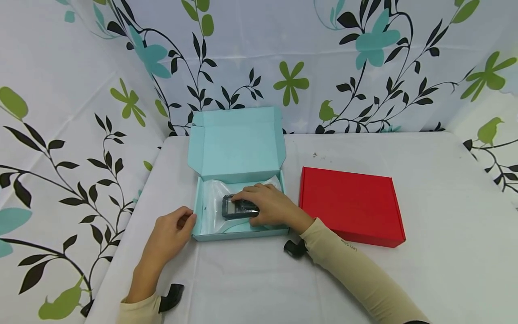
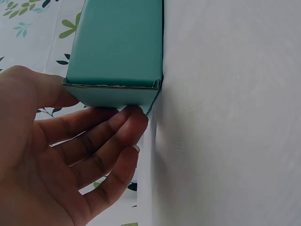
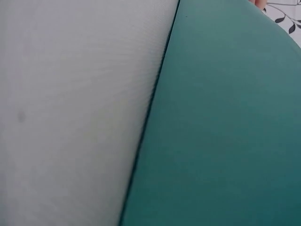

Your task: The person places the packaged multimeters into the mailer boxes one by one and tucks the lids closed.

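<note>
An open light teal cardboard box (image 1: 243, 235) sits on the white table, lid (image 1: 238, 146) raised at the back. Inside it lies clear plastic wrapping (image 1: 213, 198). My right hand (image 1: 269, 204) reaches into the box and grips a small black device with a grey screen (image 1: 228, 208), fingers over its right part. My left hand (image 1: 171, 234) holds the box's left side near the front corner. In the left wrist view, the thumb and curled fingers of the left hand (image 2: 84, 150) meet the box's end (image 2: 117, 96). The right wrist view shows mostly the box's front wall (image 3: 221, 122).
A closed red box (image 1: 350, 204) lies to the right of the teal one, near my right forearm. Black wrist cameras (image 1: 171, 298) hang at both sleeves. Patterned cloth with leaves and flowers (image 1: 291, 83) stands behind and beside the table.
</note>
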The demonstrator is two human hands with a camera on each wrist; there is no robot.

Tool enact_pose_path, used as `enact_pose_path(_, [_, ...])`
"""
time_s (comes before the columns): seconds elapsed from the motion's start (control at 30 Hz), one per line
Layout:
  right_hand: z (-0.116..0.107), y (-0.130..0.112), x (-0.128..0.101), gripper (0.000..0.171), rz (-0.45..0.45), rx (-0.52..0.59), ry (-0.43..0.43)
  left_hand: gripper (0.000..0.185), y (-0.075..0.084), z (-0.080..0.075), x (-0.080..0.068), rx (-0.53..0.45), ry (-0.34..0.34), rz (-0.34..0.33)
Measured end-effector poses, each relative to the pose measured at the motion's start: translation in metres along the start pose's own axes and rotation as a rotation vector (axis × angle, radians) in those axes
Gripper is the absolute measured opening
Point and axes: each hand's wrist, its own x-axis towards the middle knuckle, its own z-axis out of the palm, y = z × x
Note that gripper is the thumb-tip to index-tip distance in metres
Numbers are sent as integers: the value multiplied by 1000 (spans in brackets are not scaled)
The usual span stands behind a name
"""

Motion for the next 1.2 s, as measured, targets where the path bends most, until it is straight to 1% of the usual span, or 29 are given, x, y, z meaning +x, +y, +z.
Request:
enact_pose_path(0.13, [2, 2, -1, 66, -20, -26, 14, 26, 5, -3, 6, -16, -13, -35])
enact_pose_path(0.2, [3, 3, -1, 67, -29, -20, 8, 34, 9, -6, 13, -20, -21, -47])
enact_pose_path(0.27, [1, 3, -2, 68, -35, 3, -4, 41, 13, -10, 23, -20, -29, -49])
enact_pose_path(0.33, [-3, 2, -3, 70, -35, 56, -5, 49, 15, -15, 37, -28, -37, -58])
enact_pose_path(0.4, [-10, 3, -5, 70, -37, 125, 25, 57, 15, -19, 53, -56, -39, -72])
enact_pose_path(0.47, [-22, 3, -8, 68, -37, 185, 105, 65, 14, -22, 67, -102, -38, -99])
enact_pose_path(0.5, [-28, 5, -9, 67, -32, 204, 164, 68, 13, -22, 74, -133, -35, -116])
enact_pose_path(0.57, [-43, 8, -13, 64, -19, 235, 315, 73, 12, -22, 85, -211, -32, -143])
enact_pose_path(0.63, [-56, 14, -18, 62, 28, 265, 473, 76, 11, -20, 93, -285, -27, -166])
enact_pose_path(0.67, [-61, 17, -20, 61, 61, 283, 538, 76, 11, -19, 96, -315, -23, -170])
enact_pose_path(0.73, [-69, 24, -24, 63, 164, 338, 618, 75, 10, -18, 99, -364, -13, -175])
enact_pose_path(0.77, [-72, 27, -25, 65, 227, 371, 632, 74, 9, -18, 98, -374, -7, -174])
enact_pose_path(0.83, [-75, 33, -27, 70, 338, 449, 615, 72, 9, -18, 98, -387, 3, -173])
enact_pose_path(0.9, [-76, 38, -27, 73, 416, 526, 579, 72, 9, -19, 97, -397, 10, -168])
enact_pose_path(0.97, [-76, 40, -27, 73, 439, 601, 561, 71, 10, -20, 96, -404, 13, -160])
enact_pose_path(1.03, [-76, 42, -26, 71, 430, 647, 569, 69, 11, -21, 96, -406, 16, -150])
enact_pose_path(1.13, [-74, 42, -26, 65, 411, 658, 607, 66, 13, -23, 95, -390, 29, -134])
enact_pose_path(1.2, [-74, 41, -27, 61, 403, 639, 628, 64, 14, -23, 95, -372, 42, -122])
